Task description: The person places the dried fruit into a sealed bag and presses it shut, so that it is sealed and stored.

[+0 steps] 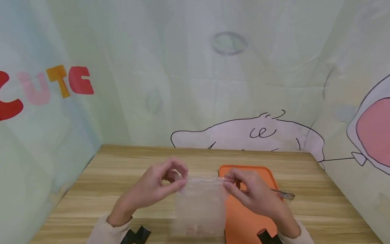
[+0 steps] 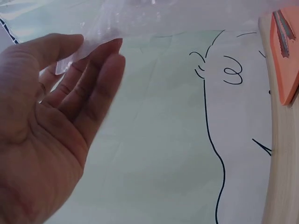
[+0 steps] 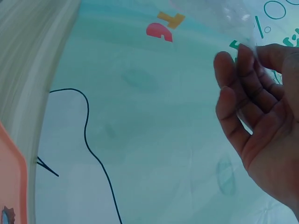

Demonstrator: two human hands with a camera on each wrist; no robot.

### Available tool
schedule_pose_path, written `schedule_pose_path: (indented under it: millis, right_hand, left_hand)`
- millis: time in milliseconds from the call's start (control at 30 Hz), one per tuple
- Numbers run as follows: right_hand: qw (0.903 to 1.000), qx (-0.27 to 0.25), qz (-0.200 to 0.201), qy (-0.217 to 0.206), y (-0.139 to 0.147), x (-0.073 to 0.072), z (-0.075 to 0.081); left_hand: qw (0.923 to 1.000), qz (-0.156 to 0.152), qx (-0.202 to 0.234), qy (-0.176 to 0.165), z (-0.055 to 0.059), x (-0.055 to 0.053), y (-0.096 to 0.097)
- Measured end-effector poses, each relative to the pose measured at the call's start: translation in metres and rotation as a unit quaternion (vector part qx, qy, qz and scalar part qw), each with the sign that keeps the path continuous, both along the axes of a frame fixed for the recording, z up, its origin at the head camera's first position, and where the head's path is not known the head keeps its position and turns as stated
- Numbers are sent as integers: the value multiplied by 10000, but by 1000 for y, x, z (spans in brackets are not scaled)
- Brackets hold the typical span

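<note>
A clear plastic bag (image 1: 199, 206) hangs upright in front of me, its top edge stretched between my two hands. My left hand (image 1: 152, 184) pinches the top left corner between thumb and fingers. At the opposite corner, my right hand (image 1: 251, 191) pinches the edge in the same way. Both wrist views show only part of the bag, the left wrist view its crinkled film (image 2: 154, 18) and the right wrist view a pale strip (image 3: 219, 16). Faint marks show near its bottom; I cannot tell whether anything is inside.
Behind the bag and right hand, an orange tray (image 1: 246, 217) lies on the wooden table (image 1: 128, 169). Metal tongs (image 1: 284, 194) stick out over its right edge. Something dark brown on the tray is partly hidden by my right hand. A printed cloth (image 1: 189, 78) hangs around the table.
</note>
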State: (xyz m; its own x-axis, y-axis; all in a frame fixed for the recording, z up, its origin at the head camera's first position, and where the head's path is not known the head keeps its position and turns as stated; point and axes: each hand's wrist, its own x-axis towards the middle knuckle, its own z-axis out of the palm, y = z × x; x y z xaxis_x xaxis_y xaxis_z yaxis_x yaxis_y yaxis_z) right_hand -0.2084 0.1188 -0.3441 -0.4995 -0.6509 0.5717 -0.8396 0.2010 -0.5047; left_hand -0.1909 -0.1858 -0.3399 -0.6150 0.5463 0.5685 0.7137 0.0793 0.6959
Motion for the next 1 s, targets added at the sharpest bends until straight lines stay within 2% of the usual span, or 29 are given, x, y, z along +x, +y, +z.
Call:
schedule_pose_path:
  millis: [100,167,333,400,433,567,700,900,1000]
  right_hand:
    - [9987,-229,164,418,-3,2,-1]
    - [9966,-312,290,704,-6,3,-2]
    - [9911,-301,498,1200,-17,9,-4]
    - [9900,-288,522,1282,-22,13,-6]
    - [9897,-292,563,1285,-24,14,-6]
    - [9896,-394,930,1025,-31,20,-10]
    - [9881,-554,1249,710,-35,21,-12]
    - [9831,-1087,978,1098,-38,21,-11]
    - [9804,-1375,940,1054,-39,22,-11]
  left_hand:
    - [9990,102,-303,303,2,4,3]
    - [9951,257,-645,705,3,6,7]
    - [9704,744,-1370,1843,5,18,21]
    - [9622,868,-1470,2120,6,24,26]
    - [9605,882,-1474,2189,6,26,28]
    - [9588,836,-1336,2363,8,35,37]
    - [9645,795,-1217,2205,8,38,40]
    - [9692,955,-1044,2017,9,39,39]
    - [9715,896,-894,2002,10,38,37]
